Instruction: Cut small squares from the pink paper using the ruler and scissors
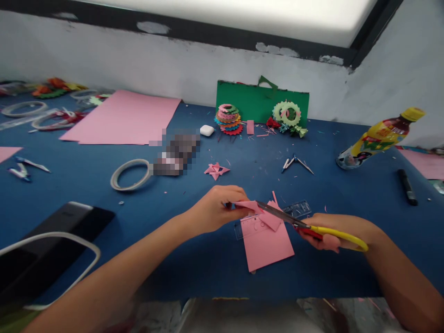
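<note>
My left hand [218,208] pinches a small folded piece of pink paper [248,206] above the blue table. In my right hand [329,231] is a pair of scissors [282,213] with yellow and red handles, its blades pointing left at the paper's edge. Whether the blades have paper between them I cannot tell. Below them lies a pink paper sheet [268,247], with smaller pink pieces on it. A clear plastic ruler [297,209] sticks out from under the sheet. Just beyond my left hand rests a pink paper star [217,171].
A tape roll [130,175] and a black power bank [69,226] with a white cable lie left. Behind are large pink sheets [128,118], a white case [207,131] and paper crafts [229,120] by a green board [249,99]. Compasses [296,163], a bottle [378,138] and a marker [407,187] lie right.
</note>
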Tool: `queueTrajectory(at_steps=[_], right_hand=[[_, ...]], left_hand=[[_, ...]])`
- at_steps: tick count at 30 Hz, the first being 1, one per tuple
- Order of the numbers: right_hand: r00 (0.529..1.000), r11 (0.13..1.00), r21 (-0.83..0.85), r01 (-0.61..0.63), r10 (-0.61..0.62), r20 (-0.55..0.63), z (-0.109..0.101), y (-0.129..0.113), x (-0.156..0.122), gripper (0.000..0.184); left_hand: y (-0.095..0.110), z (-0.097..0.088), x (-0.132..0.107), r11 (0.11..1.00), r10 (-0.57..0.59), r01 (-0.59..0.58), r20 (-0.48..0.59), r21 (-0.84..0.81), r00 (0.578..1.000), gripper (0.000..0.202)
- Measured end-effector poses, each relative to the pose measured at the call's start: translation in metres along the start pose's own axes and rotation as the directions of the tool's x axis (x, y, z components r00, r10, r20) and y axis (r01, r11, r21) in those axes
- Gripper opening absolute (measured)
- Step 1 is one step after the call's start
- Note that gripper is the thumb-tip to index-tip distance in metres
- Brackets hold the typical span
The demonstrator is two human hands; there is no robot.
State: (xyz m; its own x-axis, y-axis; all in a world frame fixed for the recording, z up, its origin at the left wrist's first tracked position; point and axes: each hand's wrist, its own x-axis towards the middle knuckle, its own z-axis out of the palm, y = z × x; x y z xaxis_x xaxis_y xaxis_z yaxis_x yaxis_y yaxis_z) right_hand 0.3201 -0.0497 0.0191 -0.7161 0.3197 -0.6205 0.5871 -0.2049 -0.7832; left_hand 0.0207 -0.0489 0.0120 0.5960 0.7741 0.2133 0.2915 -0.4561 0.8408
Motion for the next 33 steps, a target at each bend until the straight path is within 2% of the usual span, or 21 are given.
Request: queueTrajectory(at_steps=[3,5,8,10,13,16,18,20,23,25,28,30,33], right_hand=[[0.994,0.993,0.117,-0.014,0.001,0.112,0.008,-0.005,0.008,0.042],[0.984,0.979,0.197,0.041,-0.074,0.161,0.015,-0.002,0.015,0.051],[0.954,0.936,0.317,0.152,-0.223,0.201,0.028,0.011,0.027,0.057],[0.935,0.879,0.457,0.137,-0.267,0.233,0.036,0.019,0.035,0.059],[0.919,0.807,0.573,0.14,-0.321,0.228,0.043,0.024,0.043,0.063],[0.9,0.781,0.599,0.176,-0.375,0.225,0.044,0.026,0.051,0.074],[0.884,0.775,0.612,0.158,-0.386,0.262,0.045,0.032,0.06,0.076],[0.86,0.784,0.616,0.077,-0.364,0.357,0.048,0.039,0.071,0.07],[0.845,0.778,0.629,0.006,-0.341,0.412,0.054,0.047,0.083,0.066],[0.846,0.764,0.645,0.017,-0.355,0.398,0.057,0.047,0.082,0.069],[0.88,0.759,0.646,0.078,-0.357,0.313,0.055,0.039,0.073,0.065],[0.873,0.781,0.619,0.078,-0.353,0.336,0.051,0.031,0.064,0.065],[0.881,0.759,0.615,0.212,-0.421,0.217,0.047,0.023,0.054,0.078]], left_hand=[[0.003,-0.005,-0.001,1.0,-0.003,0.003,0.076,0.01,0.997,0.012],[0.005,-0.008,-0.003,0.999,-0.014,0.017,0.091,-0.038,0.996,0.014],[0.009,-0.01,-0.005,0.984,-0.09,0.093,0.025,-0.152,0.996,0.016],[0.011,-0.008,-0.005,0.959,-0.146,0.133,-0.034,-0.25,0.989,0.017],[0.011,-0.002,-0.005,0.905,-0.166,0.105,-0.116,-0.412,0.979,0.012],[0.009,0.007,-0.004,0.826,-0.227,0.082,-0.198,-0.557,0.953,0.021],[0.009,0.013,-0.003,0.766,-0.304,0.102,-0.217,-0.635,0.928,0.027],[0.011,0.018,-0.002,0.716,-0.355,0.129,-0.199,-0.686,0.913,0.031],[0.014,0.02,-0.001,0.674,-0.36,0.164,-0.126,-0.721,0.924,0.028],[0.013,0.017,-0.002,0.669,-0.328,0.162,-0.092,-0.726,0.94,0.027],[0.01,0.012,-0.003,0.698,-0.309,0.154,-0.101,-0.699,0.946,0.022],[0.008,0.008,-0.003,0.731,-0.339,0.175,-0.128,-0.66,0.932,0.022],[0.007,0.003,-0.004,0.774,-0.383,0.207,-0.182,-0.598,0.906,0.024]])
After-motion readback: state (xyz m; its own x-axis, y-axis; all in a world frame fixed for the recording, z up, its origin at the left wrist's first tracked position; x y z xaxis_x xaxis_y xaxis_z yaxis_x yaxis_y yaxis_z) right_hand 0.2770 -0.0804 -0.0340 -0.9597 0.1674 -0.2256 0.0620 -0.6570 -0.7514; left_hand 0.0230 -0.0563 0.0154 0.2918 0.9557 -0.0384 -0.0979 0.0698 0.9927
